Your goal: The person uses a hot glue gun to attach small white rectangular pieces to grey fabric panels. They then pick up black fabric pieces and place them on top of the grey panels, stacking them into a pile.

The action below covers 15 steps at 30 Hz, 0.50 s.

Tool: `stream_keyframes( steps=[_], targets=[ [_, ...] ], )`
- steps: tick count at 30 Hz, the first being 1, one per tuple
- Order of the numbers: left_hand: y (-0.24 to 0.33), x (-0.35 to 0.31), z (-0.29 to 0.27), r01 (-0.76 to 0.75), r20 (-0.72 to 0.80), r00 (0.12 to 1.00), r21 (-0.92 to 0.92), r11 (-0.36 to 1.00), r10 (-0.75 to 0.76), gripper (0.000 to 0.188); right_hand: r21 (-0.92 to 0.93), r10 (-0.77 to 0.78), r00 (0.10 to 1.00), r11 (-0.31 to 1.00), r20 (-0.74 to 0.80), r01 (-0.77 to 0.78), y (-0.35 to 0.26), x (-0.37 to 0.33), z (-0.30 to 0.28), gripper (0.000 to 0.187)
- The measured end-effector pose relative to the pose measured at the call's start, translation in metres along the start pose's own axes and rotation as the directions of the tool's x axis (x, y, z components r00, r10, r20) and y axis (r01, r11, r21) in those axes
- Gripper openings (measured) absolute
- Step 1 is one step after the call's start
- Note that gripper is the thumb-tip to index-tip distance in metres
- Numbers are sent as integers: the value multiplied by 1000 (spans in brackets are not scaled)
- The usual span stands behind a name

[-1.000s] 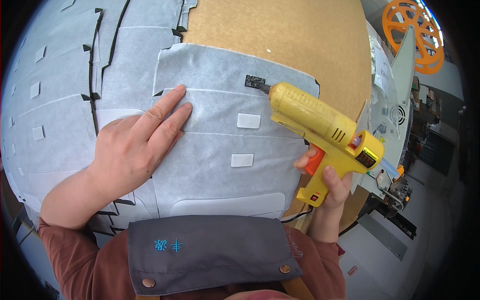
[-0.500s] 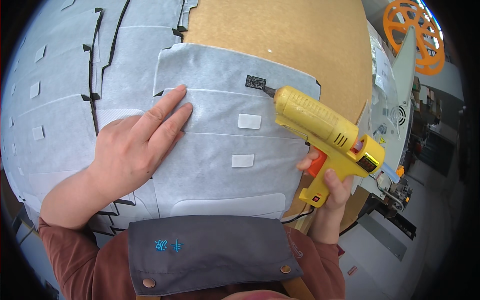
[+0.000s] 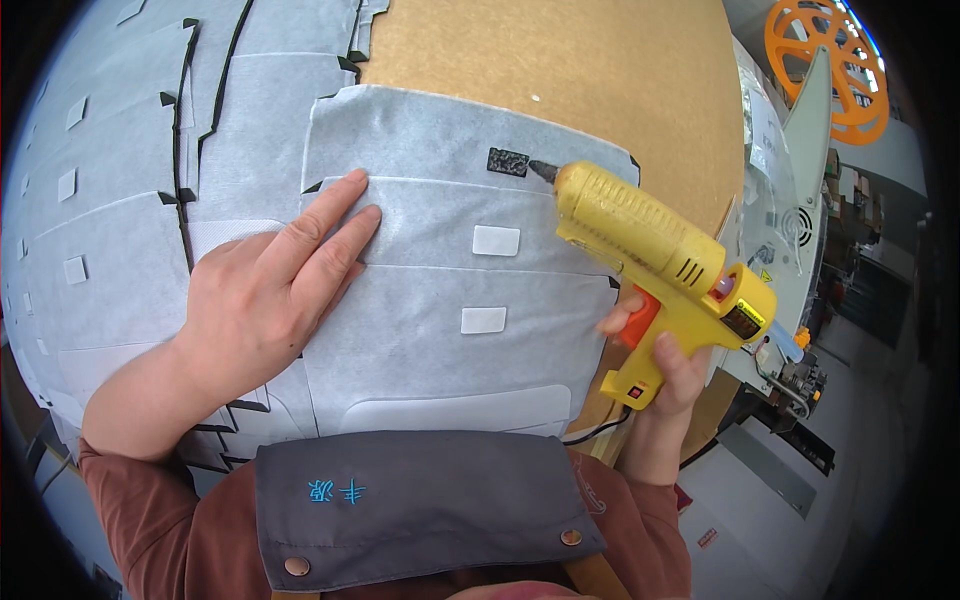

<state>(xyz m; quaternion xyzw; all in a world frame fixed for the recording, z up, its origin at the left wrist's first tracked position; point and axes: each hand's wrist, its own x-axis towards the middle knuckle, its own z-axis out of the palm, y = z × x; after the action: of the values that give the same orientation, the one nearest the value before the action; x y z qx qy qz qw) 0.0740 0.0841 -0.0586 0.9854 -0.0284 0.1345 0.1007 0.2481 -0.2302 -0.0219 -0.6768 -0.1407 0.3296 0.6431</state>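
Note:
My right hand (image 3: 676,375) is wrapped round the handle of a yellow hot glue gun (image 3: 640,225), one finger at its orange trigger (image 3: 638,318). A bluish glue stick (image 3: 786,340) pokes out of the gun's rear. The dark nozzle points at a small black rectangle (image 3: 507,162) on a pale grey-white fabric panel (image 3: 420,130); it is close to the rectangle's right edge. Two white rectangular patches (image 3: 496,241) lie below it on the same panel. My left hand (image 3: 270,275) presses flat on the panel's left side, fingers stretched out, holding nothing.
More fabric panels (image 3: 90,330) with black edges and white patches overlap on the left. Brown board (image 3: 560,60) lies beneath, showing at the far side. To the right stand a grey machine (image 3: 800,210) and an orange spoked reel (image 3: 828,70). A black cord (image 3: 598,431) trails from the gun.
The glue gun has shifted slightly right, its nozzle moving from the black rectangle's lower right corner to beside its right edge. My left hand stays in nearly the same place.

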Motion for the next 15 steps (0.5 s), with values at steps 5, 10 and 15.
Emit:
stream_keyframes(
  steps=[5, 10, 15],
  targets=[
    [1, 1, -2, 6, 0, 1000, 1, 1000, -6, 33, 14, 27, 999, 1000, -24, -27, -6, 5, 6, 57],
    [1, 0, -5, 19, 53, 998, -26, 999, -17, 42, -9, 6, 1000, 1000, 5, -6, -2, 7, 4, 56],
    [2, -1, -6, 32, 93, 995, -33, 999, -29, 49, -33, 3, 1000, 999, 13, -3, -3, 7, 4, 57]
  ],
)
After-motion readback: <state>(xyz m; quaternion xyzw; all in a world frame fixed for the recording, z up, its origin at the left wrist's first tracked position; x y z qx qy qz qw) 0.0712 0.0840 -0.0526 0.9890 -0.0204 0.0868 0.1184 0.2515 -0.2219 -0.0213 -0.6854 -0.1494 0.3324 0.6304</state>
